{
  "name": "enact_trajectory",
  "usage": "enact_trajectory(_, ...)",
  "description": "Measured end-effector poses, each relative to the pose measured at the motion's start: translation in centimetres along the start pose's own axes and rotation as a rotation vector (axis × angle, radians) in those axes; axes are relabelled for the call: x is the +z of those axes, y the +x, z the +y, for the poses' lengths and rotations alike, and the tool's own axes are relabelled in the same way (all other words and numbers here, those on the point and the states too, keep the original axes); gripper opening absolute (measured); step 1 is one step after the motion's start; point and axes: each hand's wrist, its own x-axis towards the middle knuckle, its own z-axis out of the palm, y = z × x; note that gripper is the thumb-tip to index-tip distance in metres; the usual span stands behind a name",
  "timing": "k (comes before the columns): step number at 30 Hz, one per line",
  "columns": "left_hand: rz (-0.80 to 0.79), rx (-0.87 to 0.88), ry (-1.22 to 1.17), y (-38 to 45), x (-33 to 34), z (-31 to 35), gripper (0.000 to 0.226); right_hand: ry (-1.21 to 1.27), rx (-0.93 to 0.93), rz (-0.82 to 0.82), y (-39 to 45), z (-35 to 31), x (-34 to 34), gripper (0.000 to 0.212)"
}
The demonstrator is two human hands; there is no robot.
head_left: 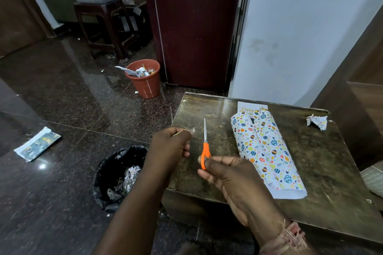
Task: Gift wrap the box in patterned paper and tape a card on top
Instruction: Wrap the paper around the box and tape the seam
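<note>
The patterned paper, loosely folded over the box, lies toward the desk's three o'clock side, card at its twelve o'clock end, while the right hand grips orange scissors and the left hand pinches clear tape, likely for sealing.

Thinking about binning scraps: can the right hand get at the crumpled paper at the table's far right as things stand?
Probably not yet: the right hand grips the scissors. The path to the crumpled paper crosses the wrapped box.

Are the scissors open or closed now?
Closed: the scissors show one narrow blade line, held by the right hand at the orange handle.
</note>
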Motion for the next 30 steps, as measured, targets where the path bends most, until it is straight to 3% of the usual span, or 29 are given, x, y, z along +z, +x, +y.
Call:
enact_trajectory(3,-0.008,0.004,-0.006,-0.1,0.0,0.1,0.014,-0.054,0.068,-0.013,0.0,0.2,-0.1,0.010)
enact_trajectory(10,-0.041,-0.009,-0.019,0.2,-0.2,-0.1,0.015,-0.209,0.135,-0.153,-0.9,-0.5,0.0,0.031)
enact_trajectory(14,-0.081,-0.017,-0.026,-0.1,-0.1,0.1,0.010,-0.223,0.141,-0.222,-0.9,-0.7,-0.2,0.028)
enact_trajectory(16,-0.117,-0.019,-0.014,-0.4,-0.1,0.2,0.011,-0.254,0.135,-0.223,-0.8,-0.7,-0.2,0.023)
enact_trajectory(19,-0.155,-0.019,0.002,-0.6,0.0,0.4,0.010,-0.293,0.130,-0.201,-0.7,-0.5,-0.3,0.043)
enact_trajectory(24,-0.188,-0.014,0.024,-0.9,-0.1,0.9,0.008,-0.322,0.102,-0.178,-0.5,-0.4,-0.6,0.046)
enact_trajectory(30,-0.216,0.018,0.137,-1.0,-0.8,1.3,0.009,-0.347,0.087,-0.135,-0.3,-0.3,-1.0,0.030)
